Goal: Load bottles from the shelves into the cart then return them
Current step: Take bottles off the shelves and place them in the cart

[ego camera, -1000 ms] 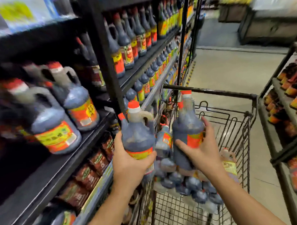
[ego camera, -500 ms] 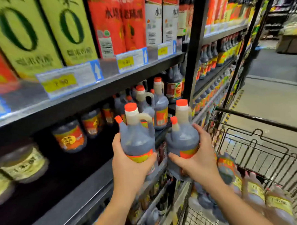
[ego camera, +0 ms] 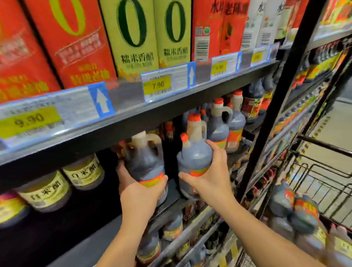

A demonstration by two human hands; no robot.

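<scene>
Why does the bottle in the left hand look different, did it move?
Yes. The bottle in the left hand went forward, under the shelf edge and into the shelf, its cap now hidden.

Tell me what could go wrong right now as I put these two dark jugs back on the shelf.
1. The left jug has its cap tucked right under the upper shelf edge, so lifting it could knock the top.
2. The right hand grips the right jug by its body with the base unsupported; it could slip.
3. Standing jugs crowd the space behind and could be bumped over.
</scene>
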